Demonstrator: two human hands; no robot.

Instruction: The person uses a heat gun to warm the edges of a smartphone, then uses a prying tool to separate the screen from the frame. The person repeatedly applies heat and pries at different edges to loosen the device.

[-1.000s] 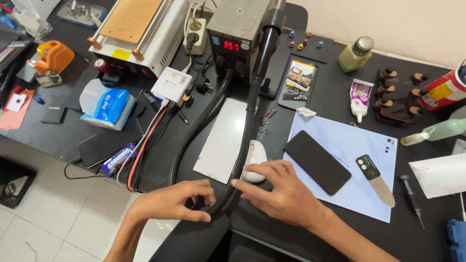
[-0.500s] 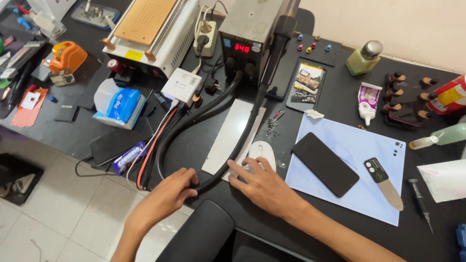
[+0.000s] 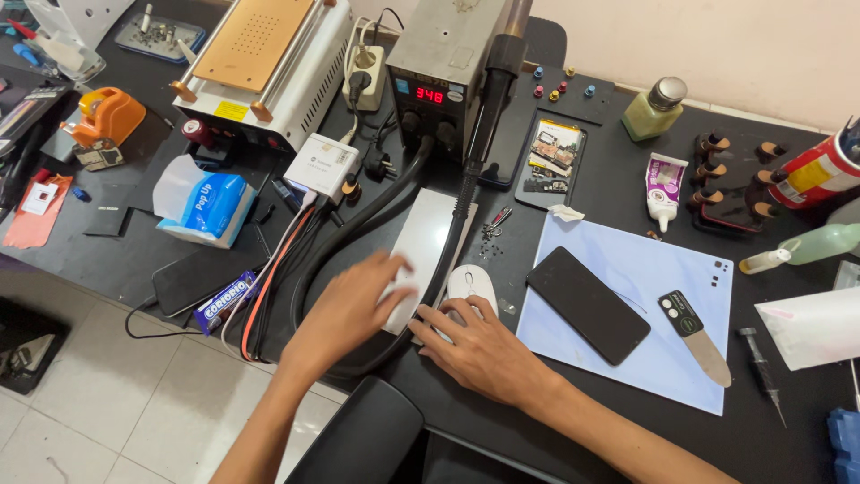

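Cluttered black surface (image 3: 582, 179), hot-air station on. Left hand (image 3: 345, 309), blurred, fingers open, empty, hovers over black hose (image 3: 358, 229); right hand (image 3: 484, 350) flat, holding nothing, fingertips touching white mouse (image 3: 470, 282). Risk: snagged hose could drag the mouse or hit the phone (image 3: 587, 305).

A smooth, glossy white plastic mouse (image 3: 468, 285) is touched by the right hand (image 3: 484, 351). A matt black rubber hose (image 3: 358, 235) and a dull grey metal plate (image 3: 421, 251) are seen. The phone (image 3: 587, 305) shows glossy black glass on a matt pale-blue mat (image 3: 667, 358).
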